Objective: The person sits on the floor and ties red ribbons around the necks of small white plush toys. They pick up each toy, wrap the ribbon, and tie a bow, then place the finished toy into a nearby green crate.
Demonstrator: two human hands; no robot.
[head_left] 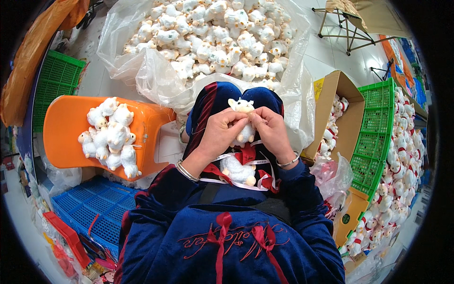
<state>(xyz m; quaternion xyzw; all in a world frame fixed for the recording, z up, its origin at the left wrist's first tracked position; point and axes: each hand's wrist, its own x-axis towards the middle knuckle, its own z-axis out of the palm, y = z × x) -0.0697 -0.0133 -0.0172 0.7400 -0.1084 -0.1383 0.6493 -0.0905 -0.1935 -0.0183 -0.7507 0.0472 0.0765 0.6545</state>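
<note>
Above my lap, a small white plush sheep (245, 135) is held upright between my two hands. My left hand (218, 133) pinches at its neck from one side, fingertips closed. From the other side my right hand (271, 129) pinches the same spot; the fingertips nearly meet below the toy's head. Whatever thin thing may be between them is too small to make out. Just below, a second plush sheep (236, 170) lies on my lap among red ribbons (248, 154) and white printed ribbons (255, 187).
Plush sheep are piled in a clear plastic sheet (158, 78) ahead. Several more sit on an orange stool (61, 137) at left, above a blue crate (94, 203). At right stand a cardboard box (347, 102) and a green crate (376, 142), beside many red-ribboned sheep (397, 175).
</note>
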